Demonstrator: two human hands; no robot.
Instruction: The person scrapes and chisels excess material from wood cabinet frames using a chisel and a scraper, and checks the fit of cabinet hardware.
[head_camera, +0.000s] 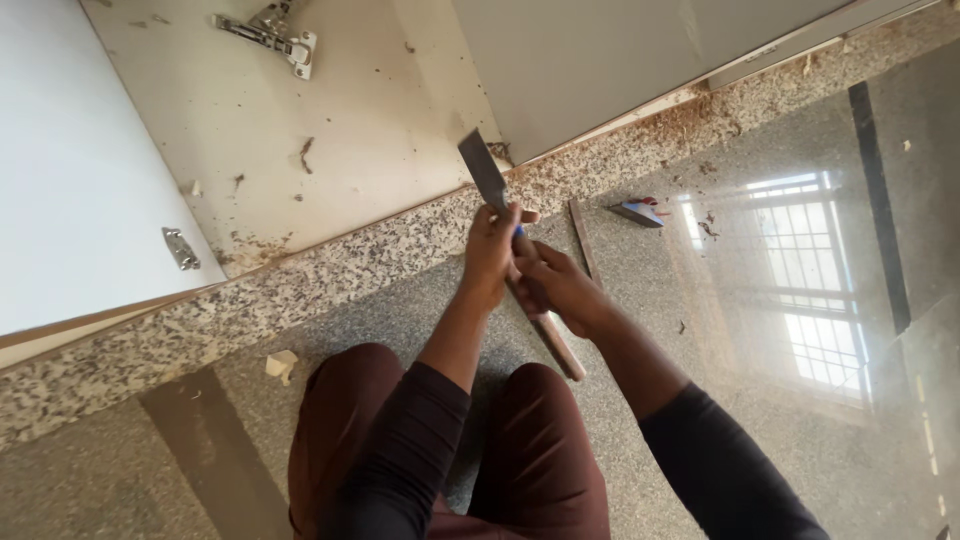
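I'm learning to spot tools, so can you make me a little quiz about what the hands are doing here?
1. True or false: both hands grip the same tool.
2. What lies on the polished floor just beyond the hands? A) a small blue and red object B) a hammer C) a paint tin
3. What metal part is fixed inside the cabinet at the top of the view?

Key
1. True: the left hand holds the chisel near its flat blade, and the right hand wraps its wooden handle.
2. A: the small blue and red object lies among wood shavings.
3. A cabinet hinge.
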